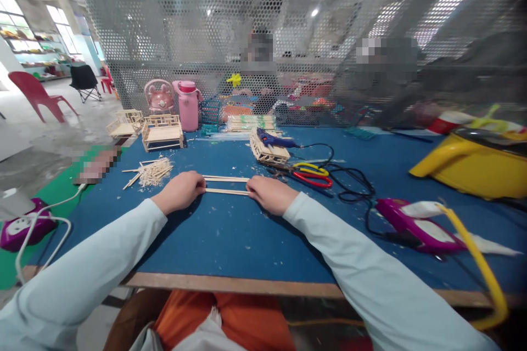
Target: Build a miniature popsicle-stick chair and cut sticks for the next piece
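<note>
Two thin wooden sticks (226,191) lie parallel, one behind the other, low over the blue tabletop (230,241). Their left ends are pinched in my closed left hand (183,191). My right hand (272,194), also closed, grips the right ends; the fingers hide how the ends meet. Left of my left hand is a loose pile of short wooden sticks (155,172). Behind my right hand, pliers with red and yellow handles (313,176) lie near a blue glue gun (274,139), which rests on a small stick-built piece (267,152).
Stick-built miniature benches (162,134) stand at the back left, near a pink bottle (188,107). A perforated metal screen (206,27) closes off the back. On the right are a purple power strip (420,226), black cable (354,184) and a yellow container (473,162).
</note>
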A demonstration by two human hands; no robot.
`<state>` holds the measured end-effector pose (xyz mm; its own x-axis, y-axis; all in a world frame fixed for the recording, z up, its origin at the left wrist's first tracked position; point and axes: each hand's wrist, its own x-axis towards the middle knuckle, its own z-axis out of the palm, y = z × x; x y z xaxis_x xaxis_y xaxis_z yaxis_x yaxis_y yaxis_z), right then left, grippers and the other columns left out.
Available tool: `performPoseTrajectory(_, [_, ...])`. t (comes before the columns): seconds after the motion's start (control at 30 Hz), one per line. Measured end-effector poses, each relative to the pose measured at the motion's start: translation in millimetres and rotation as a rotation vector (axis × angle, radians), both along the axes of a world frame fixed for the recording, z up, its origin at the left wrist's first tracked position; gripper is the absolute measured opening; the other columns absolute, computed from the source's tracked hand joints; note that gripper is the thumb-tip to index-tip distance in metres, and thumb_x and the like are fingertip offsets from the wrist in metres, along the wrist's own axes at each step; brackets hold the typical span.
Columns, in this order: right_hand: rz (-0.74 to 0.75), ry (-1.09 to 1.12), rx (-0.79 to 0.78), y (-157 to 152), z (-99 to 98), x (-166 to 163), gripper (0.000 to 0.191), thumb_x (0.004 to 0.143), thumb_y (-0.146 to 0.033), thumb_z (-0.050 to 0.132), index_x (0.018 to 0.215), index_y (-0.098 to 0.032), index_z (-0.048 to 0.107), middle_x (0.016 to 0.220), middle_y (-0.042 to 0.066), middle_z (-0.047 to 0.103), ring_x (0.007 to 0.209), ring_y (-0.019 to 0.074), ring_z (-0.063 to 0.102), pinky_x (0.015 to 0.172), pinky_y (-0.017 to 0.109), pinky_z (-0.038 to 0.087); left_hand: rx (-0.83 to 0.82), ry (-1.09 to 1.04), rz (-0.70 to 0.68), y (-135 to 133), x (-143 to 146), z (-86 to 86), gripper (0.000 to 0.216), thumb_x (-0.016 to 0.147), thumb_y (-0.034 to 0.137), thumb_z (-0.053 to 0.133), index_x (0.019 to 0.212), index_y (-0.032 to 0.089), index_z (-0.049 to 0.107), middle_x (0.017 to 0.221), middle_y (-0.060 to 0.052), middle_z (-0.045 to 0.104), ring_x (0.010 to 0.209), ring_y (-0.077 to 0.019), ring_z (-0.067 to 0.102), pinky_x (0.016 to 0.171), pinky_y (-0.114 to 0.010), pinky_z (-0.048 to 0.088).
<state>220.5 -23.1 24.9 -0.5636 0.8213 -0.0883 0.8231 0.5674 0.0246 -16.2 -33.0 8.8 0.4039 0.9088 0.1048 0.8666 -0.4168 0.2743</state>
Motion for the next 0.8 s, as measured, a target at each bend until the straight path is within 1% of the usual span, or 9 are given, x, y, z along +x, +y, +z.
performPoseTrajectory(0.07, [0.020,-0.007,0.049,-3,-0.4,1,0.015,0.086,-0.019,0.043,0.082,-0.017,0.058,0.088,0.009,0.061,0.079,0.0174,0.057,0.064,0.026,0.033,-0.002,0.000,-0.011,0,0,-0.3,0.016,0.079,0.022,0.047,0.079,0.017,0.063,0.084,-0.006,0.062,0.075,-0.0166,0.057,0.069,-0.027,0.042])
performPoseTrajectory(0.2, [0.073,-0.044,0.203,-6,1.6,3,0.017,0.088,-0.018,0.041,0.082,-0.016,0.058,0.086,0.008,0.059,0.078,0.0176,0.054,0.063,0.028,0.029,0.026,0.019,-0.042,0,-1,1.2,0.016,0.080,0.021,0.048,0.084,0.017,0.062,0.085,-0.006,0.061,0.080,-0.0174,0.056,0.072,-0.027,0.043])
performPoseTrajectory(0.3, [0.089,-0.057,0.294,-6,4.0,6,0.019,0.089,-0.018,0.040,0.081,-0.016,0.058,0.085,0.008,0.059,0.077,0.0176,0.052,0.063,0.029,0.027,0.073,0.028,-0.099,-3,1,5.4,0.023,0.082,0.028,0.049,0.096,0.018,0.063,0.095,-0.008,0.062,0.091,-0.0188,0.057,0.080,-0.028,0.042])
performPoseTrajectory(0.37, [0.100,-0.056,0.327,-7,5.3,6,0.020,0.089,-0.017,0.039,0.082,-0.016,0.057,0.085,0.007,0.059,0.078,0.0177,0.051,0.064,0.029,0.026,0.078,0.038,-0.135,-6,6,8.7,0.027,0.084,0.031,0.047,0.101,0.019,0.062,0.100,-0.009,0.064,0.094,-0.0193,0.058,0.081,-0.028,0.042])
performPoseTrajectory(0.53, [0.127,-0.038,0.400,-11,10.6,3,0.021,0.089,-0.016,0.037,0.084,-0.015,0.057,0.087,0.008,0.060,0.079,0.0185,0.050,0.066,0.030,0.026,0.053,0.100,-0.160,-8,23,16.8,0.027,0.086,0.030,0.042,0.091,0.023,0.066,0.087,-0.007,0.069,0.081,-0.0198,0.063,0.070,-0.027,0.043])
performPoseTrajectory(0.67, [0.149,0.020,0.449,-5,18.5,4,0.021,0.089,-0.017,0.038,0.085,-0.016,0.058,0.086,0.008,0.061,0.081,0.0200,0.053,0.070,0.031,0.029,0.045,0.125,-0.164,-3,32,24.3,0.025,0.083,0.022,0.041,0.079,0.017,0.066,0.076,-0.010,0.068,0.071,-0.0212,0.063,0.065,-0.028,0.043])
performPoseTrajectory(0.73, [0.161,0.141,0.490,-1,21.5,7,0.019,0.088,-0.022,0.041,0.094,-0.016,0.058,0.095,0.010,0.062,0.090,0.0217,0.054,0.074,0.032,0.033,0.016,0.001,-0.142,-2,36,26.5,0.021,0.081,0.019,0.044,0.074,0.015,0.063,0.073,-0.010,0.067,0.070,-0.0212,0.063,0.066,-0.030,0.044])
performPoseTrajectory(0.77, [0.163,0.231,0.522,0,21.9,8,0.022,0.088,-0.026,0.043,0.102,-0.015,0.056,0.103,0.011,0.060,0.096,0.0230,0.053,0.078,0.033,0.034,-0.030,-0.144,-0.111,-2,38,26.8,0.019,0.081,0.018,0.045,0.073,0.014,0.061,0.072,-0.010,0.066,0.070,-0.0199,0.062,0.066,-0.030,0.045])
performPoseTrajectory(0.8, [0.165,0.335,0.557,0,21.4,8,0.030,0.087,-0.031,0.046,0.112,-0.015,0.051,0.111,0.013,0.058,0.103,0.0242,0.051,0.081,0.034,0.035,-0.107,-0.350,-0.066,-3,40,26.5,0.016,0.081,0.019,0.045,0.074,0.014,0.059,0.072,-0.009,0.066,0.069,-0.0180,0.062,0.066,-0.029,0.046])
